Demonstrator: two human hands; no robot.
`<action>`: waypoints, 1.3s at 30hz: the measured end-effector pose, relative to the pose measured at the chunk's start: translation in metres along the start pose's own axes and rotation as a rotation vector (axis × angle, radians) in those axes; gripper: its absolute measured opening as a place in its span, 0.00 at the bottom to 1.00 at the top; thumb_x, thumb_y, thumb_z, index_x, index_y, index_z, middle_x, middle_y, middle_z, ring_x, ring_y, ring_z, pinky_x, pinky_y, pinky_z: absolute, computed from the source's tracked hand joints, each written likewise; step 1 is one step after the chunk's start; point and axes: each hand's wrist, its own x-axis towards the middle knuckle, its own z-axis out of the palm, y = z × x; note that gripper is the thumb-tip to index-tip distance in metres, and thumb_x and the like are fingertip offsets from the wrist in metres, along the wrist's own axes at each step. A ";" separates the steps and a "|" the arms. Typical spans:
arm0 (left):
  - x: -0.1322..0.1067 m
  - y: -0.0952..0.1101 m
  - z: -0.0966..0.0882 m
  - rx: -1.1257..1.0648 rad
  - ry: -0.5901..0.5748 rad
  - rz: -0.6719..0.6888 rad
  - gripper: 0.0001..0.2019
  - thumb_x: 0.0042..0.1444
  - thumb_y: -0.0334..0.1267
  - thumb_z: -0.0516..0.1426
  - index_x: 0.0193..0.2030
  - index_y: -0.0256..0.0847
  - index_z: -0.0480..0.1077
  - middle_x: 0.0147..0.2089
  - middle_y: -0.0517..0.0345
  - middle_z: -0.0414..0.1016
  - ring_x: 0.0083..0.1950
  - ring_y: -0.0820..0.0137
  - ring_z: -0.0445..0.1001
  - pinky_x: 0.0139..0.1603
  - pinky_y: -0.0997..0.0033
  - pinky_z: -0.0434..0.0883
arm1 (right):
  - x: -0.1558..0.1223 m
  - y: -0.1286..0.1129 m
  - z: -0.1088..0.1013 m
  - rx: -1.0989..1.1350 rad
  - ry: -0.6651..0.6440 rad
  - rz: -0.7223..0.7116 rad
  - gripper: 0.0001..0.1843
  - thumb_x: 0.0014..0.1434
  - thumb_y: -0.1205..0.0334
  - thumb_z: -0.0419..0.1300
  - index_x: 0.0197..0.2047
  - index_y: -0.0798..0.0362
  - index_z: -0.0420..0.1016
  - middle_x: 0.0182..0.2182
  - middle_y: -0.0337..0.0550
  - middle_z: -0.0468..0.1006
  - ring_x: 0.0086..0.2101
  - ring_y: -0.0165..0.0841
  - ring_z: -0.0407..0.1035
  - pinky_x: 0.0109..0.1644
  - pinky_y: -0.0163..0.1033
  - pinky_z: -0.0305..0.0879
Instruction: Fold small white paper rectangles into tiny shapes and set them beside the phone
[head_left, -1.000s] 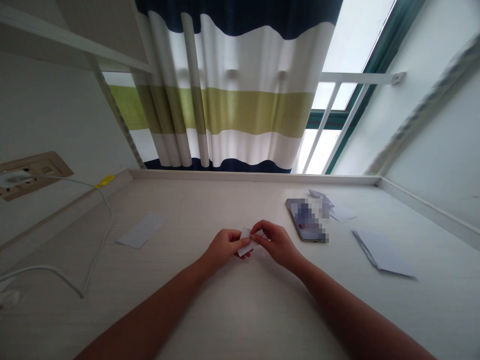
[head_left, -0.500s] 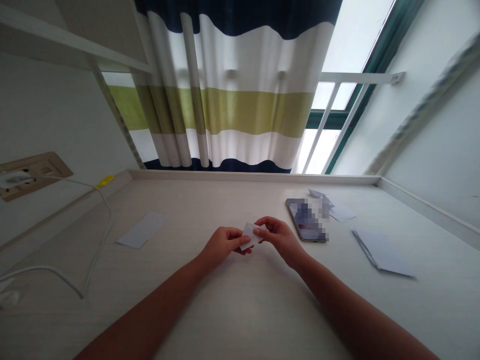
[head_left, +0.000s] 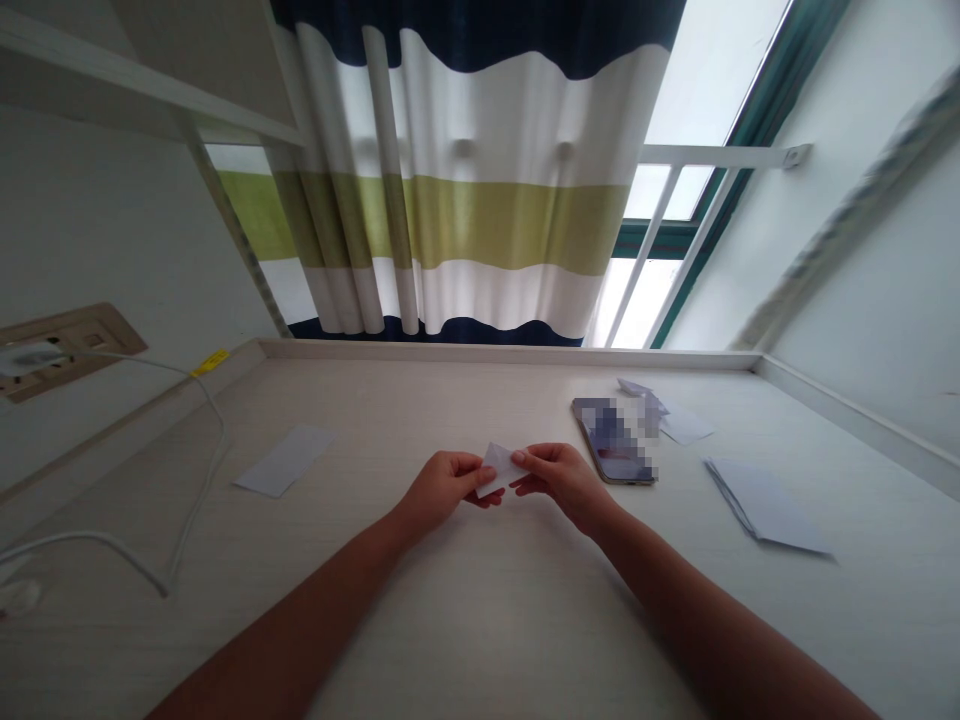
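Observation:
A small white piece of paper (head_left: pixel 498 467) is held just above the pale wooden desk (head_left: pixel 465 620), near its middle. My left hand (head_left: pixel 444 487) pinches its left side with thumb and fingers. My right hand (head_left: pixel 559 478) pinches its right edge, fingers curled. Both hands touch the paper and nothing else.
A phone (head_left: pixel 613 440) lies right of my hands, with small paper scraps (head_left: pixel 679 420) behind it. A stack of white sheets (head_left: pixel 765 505) is at the right. A paper strip (head_left: pixel 283 459) lies at the left, near a white cable (head_left: pixel 184 500) running from a wall socket (head_left: pixel 60 345). A striped curtain (head_left: pixel 465 200) hangs behind.
My right hand shifted its grip along the paper's right edge and lowered slightly. The paper turned a little between my fingers. My left hand stayed almost still.

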 end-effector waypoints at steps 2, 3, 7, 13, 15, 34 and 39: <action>0.001 -0.001 -0.001 0.006 0.011 0.009 0.13 0.42 0.42 0.61 0.30 0.32 0.74 0.27 0.55 0.76 0.28 0.70 0.75 0.33 0.72 0.71 | 0.000 0.000 0.000 0.010 0.014 0.008 0.14 0.41 0.55 0.66 0.23 0.60 0.75 0.20 0.42 0.75 0.22 0.27 0.69 0.29 0.34 0.67; 0.001 -0.001 -0.001 0.009 0.020 0.012 0.13 0.42 0.42 0.61 0.30 0.32 0.74 0.26 0.55 0.76 0.28 0.69 0.75 0.32 0.72 0.71 | 0.000 -0.001 0.000 0.013 0.021 0.008 0.14 0.41 0.55 0.67 0.23 0.60 0.75 0.20 0.42 0.75 0.22 0.27 0.69 0.29 0.34 0.67; 0.001 -0.001 0.000 0.018 0.055 0.023 0.13 0.42 0.42 0.61 0.29 0.32 0.74 0.26 0.54 0.76 0.28 0.69 0.75 0.32 0.72 0.71 | 0.000 0.001 0.001 0.028 0.030 -0.003 0.14 0.40 0.56 0.67 0.23 0.60 0.75 0.20 0.41 0.75 0.23 0.27 0.69 0.29 0.33 0.67; -0.001 0.001 0.002 0.038 0.095 0.055 0.12 0.43 0.41 0.60 0.30 0.32 0.74 0.25 0.54 0.76 0.29 0.68 0.75 0.33 0.70 0.72 | -0.001 0.002 0.001 0.045 0.005 -0.009 0.15 0.43 0.54 0.65 0.24 0.60 0.75 0.21 0.43 0.76 0.24 0.27 0.69 0.31 0.33 0.67; -0.001 0.000 0.001 0.048 0.115 0.068 0.12 0.43 0.41 0.60 0.30 0.32 0.74 0.25 0.54 0.76 0.29 0.67 0.76 0.33 0.70 0.72 | -0.001 0.001 0.001 0.062 0.020 0.002 0.17 0.45 0.52 0.63 0.25 0.60 0.75 0.22 0.45 0.76 0.24 0.29 0.70 0.31 0.34 0.68; -0.003 0.002 0.002 0.067 0.165 0.134 0.13 0.45 0.42 0.59 0.31 0.31 0.73 0.25 0.54 0.75 0.29 0.68 0.75 0.30 0.71 0.72 | -0.003 0.001 0.006 0.005 0.029 -0.103 0.12 0.41 0.55 0.66 0.24 0.57 0.75 0.20 0.40 0.75 0.24 0.28 0.68 0.32 0.35 0.62; -0.003 0.000 0.003 0.090 0.163 0.116 0.12 0.43 0.41 0.60 0.30 0.32 0.74 0.25 0.54 0.75 0.29 0.67 0.75 0.32 0.69 0.73 | -0.004 0.002 0.009 0.007 0.040 -0.099 0.13 0.41 0.55 0.66 0.23 0.57 0.74 0.19 0.39 0.73 0.24 0.28 0.68 0.32 0.35 0.63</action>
